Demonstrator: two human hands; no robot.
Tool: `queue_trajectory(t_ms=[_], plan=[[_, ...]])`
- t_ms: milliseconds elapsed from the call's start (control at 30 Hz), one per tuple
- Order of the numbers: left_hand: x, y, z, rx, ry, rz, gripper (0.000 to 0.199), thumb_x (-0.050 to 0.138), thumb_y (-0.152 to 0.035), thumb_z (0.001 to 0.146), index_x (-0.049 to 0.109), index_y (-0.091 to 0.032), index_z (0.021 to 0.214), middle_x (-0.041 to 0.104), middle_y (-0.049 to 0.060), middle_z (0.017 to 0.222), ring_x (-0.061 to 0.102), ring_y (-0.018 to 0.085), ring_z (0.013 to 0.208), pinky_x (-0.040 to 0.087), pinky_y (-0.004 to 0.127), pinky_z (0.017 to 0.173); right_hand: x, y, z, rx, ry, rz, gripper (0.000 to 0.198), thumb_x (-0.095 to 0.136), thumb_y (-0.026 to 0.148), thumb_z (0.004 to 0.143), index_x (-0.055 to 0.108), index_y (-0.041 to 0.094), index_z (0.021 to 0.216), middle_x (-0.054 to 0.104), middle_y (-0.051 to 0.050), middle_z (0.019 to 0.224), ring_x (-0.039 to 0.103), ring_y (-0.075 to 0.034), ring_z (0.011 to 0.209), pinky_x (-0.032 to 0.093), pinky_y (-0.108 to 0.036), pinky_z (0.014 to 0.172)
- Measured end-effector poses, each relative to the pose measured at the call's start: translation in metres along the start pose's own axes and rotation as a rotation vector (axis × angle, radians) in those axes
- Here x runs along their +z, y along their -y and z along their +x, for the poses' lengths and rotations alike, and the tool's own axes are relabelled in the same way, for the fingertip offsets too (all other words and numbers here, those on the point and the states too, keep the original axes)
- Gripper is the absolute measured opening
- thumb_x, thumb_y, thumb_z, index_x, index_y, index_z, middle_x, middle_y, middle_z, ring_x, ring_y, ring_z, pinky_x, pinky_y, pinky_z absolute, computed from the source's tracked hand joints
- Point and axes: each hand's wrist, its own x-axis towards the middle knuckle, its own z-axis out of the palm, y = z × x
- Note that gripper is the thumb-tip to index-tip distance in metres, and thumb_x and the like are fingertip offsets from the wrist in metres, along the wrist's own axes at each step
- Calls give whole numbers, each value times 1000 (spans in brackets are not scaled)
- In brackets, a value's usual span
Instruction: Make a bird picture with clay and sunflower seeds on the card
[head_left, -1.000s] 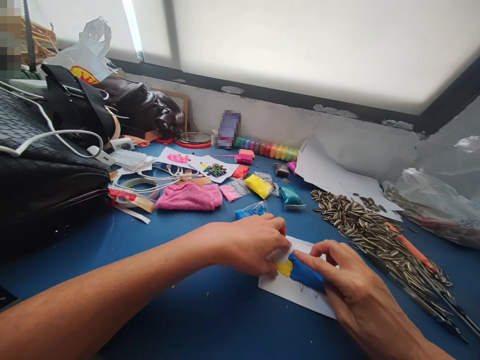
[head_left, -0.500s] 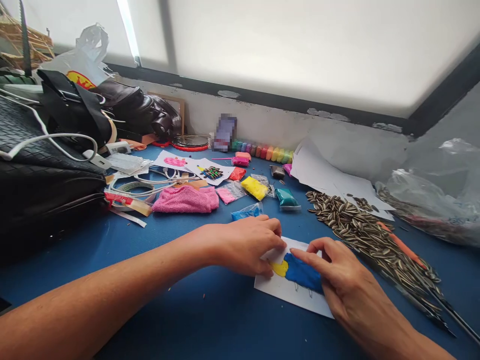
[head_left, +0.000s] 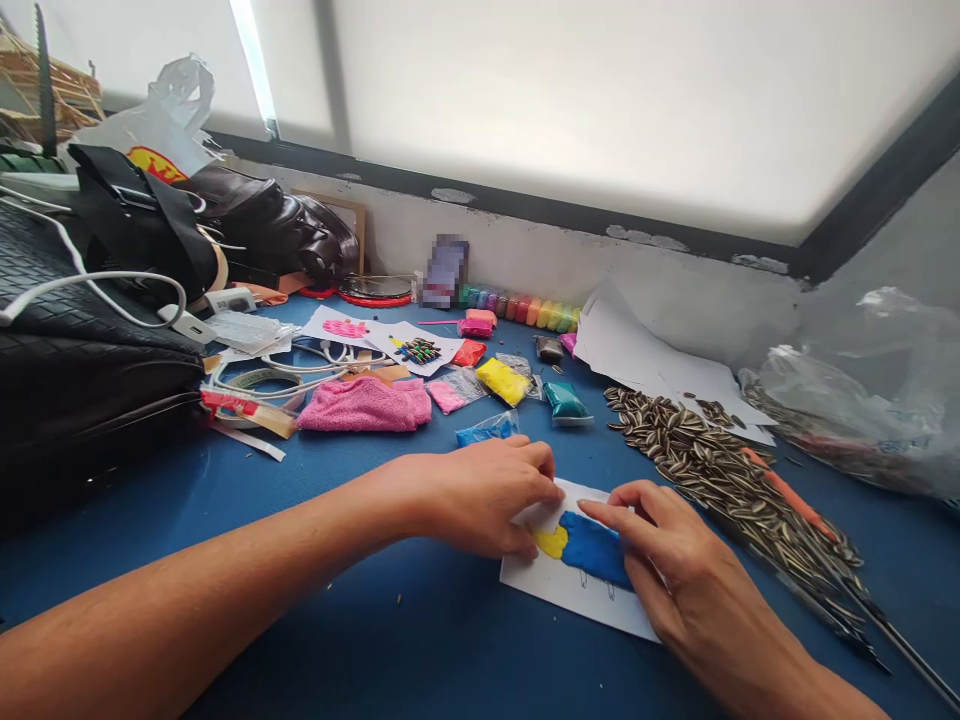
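A white sheet of paper (head_left: 559, 598) lies on the table, with a flattened patch of blue clay (head_left: 594, 549) and a smaller yellow clay piece (head_left: 553, 542) joined at its left end. Thin drawn legs show below the blue. My left hand (head_left: 495, 495) rests on the paper's left side, thumb apart from the fingers, its thumb tip beside the yellow clay. My right hand (head_left: 671, 550) lies over the right end, index finger stretched to the blue clay's upper edge and thumb lower down. Its palm side and the clay's right end are hidden.
Striped sunflower seeds (head_left: 720, 470) are heaped at the right. Behind my left hand lie bags of blue clay (head_left: 487, 428), yellow clay (head_left: 503, 381) and teal clay (head_left: 567, 402). A pink cloth (head_left: 364, 404), white cables and a black bag (head_left: 97, 400) are at the left.
The whole view has shifted slightly, so things appear a little further left and lower. Both hands keep nearly the same pose on the paper, and the clay looks unchanged.
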Motion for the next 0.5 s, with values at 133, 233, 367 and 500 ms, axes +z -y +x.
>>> queue_trajectory(t_ms=[133,233,367,500], plan=[[0,0,-1,-11,11,-16,28,70,-32,83,62,-21,107,52,5,124,49,22,112,40,33,98,-10,-4,2,84,-17,-21,20,45,14,86,61,21,78,62,-5,84,60,-17,73,52,-29,63],[0,0,-2,-6,6,-22,29,70,-32,83,63,-21,109,52,5,123,50,22,111,40,33,96,-15,-15,3,178,-62,-51,18,47,22,87,61,22,76,65,-4,80,62,-18,73,51,-31,63],[0,0,-2,0,3,-22,29,70,-32,83,63,-22,109,52,5,122,50,22,111,41,33,94,-16,-35,1,320,-73,-43,22,47,32,89,64,23,78,69,-4,78,65,-20,71,50,-31,59],[0,0,-2,-10,4,-35,28,70,-31,83,63,-22,108,52,5,122,50,22,111,40,33,94,-18,-48,-4,382,-59,-46,30,46,41,90,67,23,77,71,-4,78,67,-20,70,49,-31,57]])
